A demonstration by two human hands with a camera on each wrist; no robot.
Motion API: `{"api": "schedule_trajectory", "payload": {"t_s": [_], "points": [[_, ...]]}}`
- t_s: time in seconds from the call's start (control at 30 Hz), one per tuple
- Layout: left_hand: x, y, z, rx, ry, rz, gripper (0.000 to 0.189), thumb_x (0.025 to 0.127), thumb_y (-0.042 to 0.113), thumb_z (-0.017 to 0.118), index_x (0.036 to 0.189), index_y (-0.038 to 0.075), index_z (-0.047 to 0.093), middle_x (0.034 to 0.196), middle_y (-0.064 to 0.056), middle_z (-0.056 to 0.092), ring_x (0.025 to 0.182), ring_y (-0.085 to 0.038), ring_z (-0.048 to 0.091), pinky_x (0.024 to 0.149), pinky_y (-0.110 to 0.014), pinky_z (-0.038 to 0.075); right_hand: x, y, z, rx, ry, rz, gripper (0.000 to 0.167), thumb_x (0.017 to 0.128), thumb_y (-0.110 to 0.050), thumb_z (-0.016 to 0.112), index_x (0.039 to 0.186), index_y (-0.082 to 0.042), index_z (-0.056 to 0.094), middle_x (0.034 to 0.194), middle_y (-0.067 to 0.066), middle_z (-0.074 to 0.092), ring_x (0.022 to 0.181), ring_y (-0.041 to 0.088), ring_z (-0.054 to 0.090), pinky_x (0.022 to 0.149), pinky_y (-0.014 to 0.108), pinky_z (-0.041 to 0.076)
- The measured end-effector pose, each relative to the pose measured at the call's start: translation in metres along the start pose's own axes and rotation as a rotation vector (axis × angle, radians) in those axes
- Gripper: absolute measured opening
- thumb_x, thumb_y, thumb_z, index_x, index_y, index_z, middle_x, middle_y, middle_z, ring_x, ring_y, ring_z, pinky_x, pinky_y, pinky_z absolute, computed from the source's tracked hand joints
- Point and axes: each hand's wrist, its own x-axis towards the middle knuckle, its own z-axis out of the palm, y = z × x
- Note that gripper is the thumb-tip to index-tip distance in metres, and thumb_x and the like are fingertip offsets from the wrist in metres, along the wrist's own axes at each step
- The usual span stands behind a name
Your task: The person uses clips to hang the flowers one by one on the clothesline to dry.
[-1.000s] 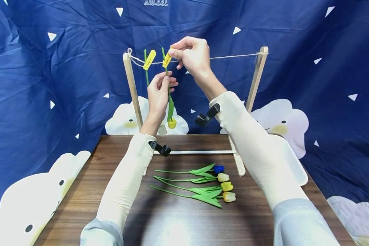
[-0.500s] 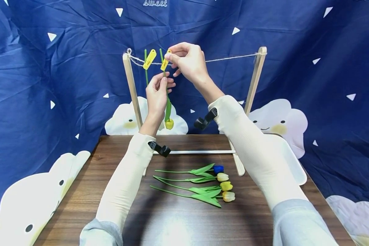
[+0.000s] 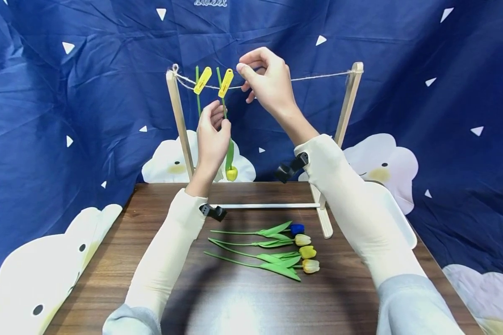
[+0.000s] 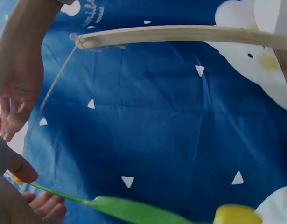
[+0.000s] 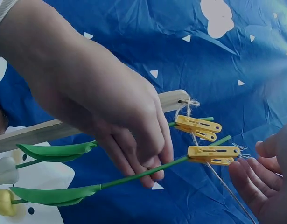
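A yellow tulip [image 3: 232, 174] hangs head down from the string [image 3: 322, 76], its stem caught in a yellow clothespin [image 3: 225, 83]. My left hand [image 3: 211, 137] is beside this stem, the thumb apart from the fingers and the stem passing between them in the left wrist view. Just right of the clothespin, my right hand [image 3: 270, 83] holds nothing, with a small gap between its fingertips and the clip. A second yellow clothespin [image 3: 203, 80] holds another green stem [image 3: 198, 104] farther left; its white tulip head [image 5: 5, 171] shows in the right wrist view.
The string runs between two wooden posts [image 3: 349, 107]. On the brown table [image 3: 243, 298] lie several tulips, including a blue one [image 3: 296, 229] and a yellow one [image 3: 308, 252]. A white tray [image 3: 396, 214] is partly hidden behind the right forearm.
My right hand has let go of the clothespin and moved right, away from it. My left thumb has lifted from the stem and the hand has dropped slightly. The yellow tulip stays hanging.
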Motion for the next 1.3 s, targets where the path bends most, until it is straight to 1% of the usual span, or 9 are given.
{"api": "schedule_trajectory", "payload": {"t_s": [0.1, 0.23, 0.4, 0.5, 0.67, 0.8, 0.93, 1.17, 1.3], "points": [[-0.010, 0.003, -0.006, 0.052, 0.007, 0.036, 0.046, 0.099, -0.002, 0.053, 0.145, -0.003, 0.056, 0.142, -0.018, 0.060, 0.136, -0.022, 0.062, 0.117, -0.027, 0.048, -0.006, 0.001, -0.007, -0.012, -0.006, -0.031, 0.013, 0.102, -0.016, 0.071, 0.108, -0.004, 0.073, 0.087, 0.001, 0.073, 0.065, 0.022, 0.070, 0.054, 0.030, 0.059], [-0.022, 0.003, -0.015, 0.092, 0.019, 0.100, 0.038, 0.097, -0.003, 0.053, 0.134, -0.004, 0.063, 0.135, -0.018, 0.061, 0.130, -0.024, 0.064, 0.112, -0.029, 0.052, -0.018, 0.004, -0.019, -0.085, -0.035, -0.061, 0.015, 0.103, -0.019, 0.069, 0.104, -0.005, 0.073, 0.086, 0.005, 0.074, 0.061, 0.020, 0.068, 0.052, 0.030, 0.057], [-0.035, -0.005, -0.034, 0.142, -0.009, 0.151, 0.026, 0.098, -0.002, 0.054, 0.118, -0.003, 0.070, 0.119, -0.016, 0.069, 0.114, -0.025, 0.067, 0.098, -0.034, 0.057, -0.034, 0.013, -0.038, -0.159, -0.067, -0.071, 0.018, 0.104, -0.025, 0.069, 0.102, -0.008, 0.074, 0.086, 0.006, 0.074, 0.060, 0.018, 0.066, 0.052, 0.028, 0.056], [-0.042, -0.014, -0.045, 0.180, -0.051, 0.170, 0.022, 0.099, -0.002, 0.054, 0.110, -0.001, 0.073, 0.106, -0.015, 0.074, 0.102, -0.025, 0.070, 0.088, -0.030, 0.055, -0.043, 0.023, -0.051, -0.173, -0.073, -0.047, 0.020, 0.104, -0.028, 0.070, 0.100, -0.009, 0.074, 0.086, 0.009, 0.074, 0.058, 0.017, 0.066, 0.050, 0.025, 0.053], [-0.058, -0.035, -0.062, 0.227, -0.143, 0.148, 0.023, 0.099, -0.002, 0.053, 0.106, 0.000, 0.074, 0.093, -0.015, 0.077, 0.089, -0.025, 0.073, 0.078, -0.019, 0.052, -0.060, 0.046, -0.076, -0.190, -0.064, 0.035, 0.023, 0.104, -0.032, 0.071, 0.097, -0.010, 0.074, 0.080, 0.000, 0.074, 0.054, 0.013, 0.065, 0.046, 0.024, 0.050], [-0.072, -0.055, -0.072, 0.236, -0.204, 0.124, 0.022, 0.099, -0.004, 0.053, 0.104, -0.002, 0.074, 0.091, -0.016, 0.076, 0.083, -0.026, 0.072, 0.071, -0.018, 0.051, -0.073, 0.064, -0.096, -0.192, -0.042, 0.084, 0.027, 0.105, -0.032, 0.070, 0.096, -0.007, 0.074, 0.076, -0.007, 0.073, 0.052, 0.011, 0.064, 0.044, 0.025, 0.049], [-0.086, -0.076, -0.078, 0.271, -0.266, 0.105, 0.020, 0.099, -0.004, 0.054, 0.101, 0.000, 0.074, 0.088, -0.014, 0.075, 0.079, -0.016, 0.068, 0.067, -0.018, 0.049, -0.086, 0.078, -0.117, -0.222, 0.003, 0.134, 0.034, 0.104, -0.037, 0.070, 0.093, -0.005, 0.075, 0.071, -0.011, 0.071, 0.049, 0.010, 0.063, 0.042, 0.025, 0.048], [-0.107, -0.111, -0.088, 0.335, -0.401, 0.032, 0.021, 0.099, -0.003, 0.055, 0.102, 0.003, 0.075, 0.091, -0.008, 0.076, 0.080, -0.012, 0.066, 0.071, -0.029, 0.055, -0.111, 0.110, -0.155, -0.335, 0.088, 0.171, 0.041, 0.104, -0.038, 0.070, 0.087, -0.001, 0.076, 0.063, -0.013, 0.068, 0.043, 0.012, 0.060, 0.039, 0.022, 0.042], [-0.116, -0.130, -0.090, 0.364, -0.489, 0.006, 0.021, 0.098, -0.005, 0.056, 0.102, 0.004, 0.074, 0.090, -0.007, 0.075, 0.082, -0.014, 0.066, 0.073, -0.027, 0.056, -0.124, 0.132, -0.177, -0.446, 0.089, 0.164, 0.043, 0.105, -0.038, 0.066, 0.083, -0.001, 0.075, 0.062, -0.006, 0.069, 0.041, 0.009, 0.059, 0.041, 0.021, 0.041]]}}
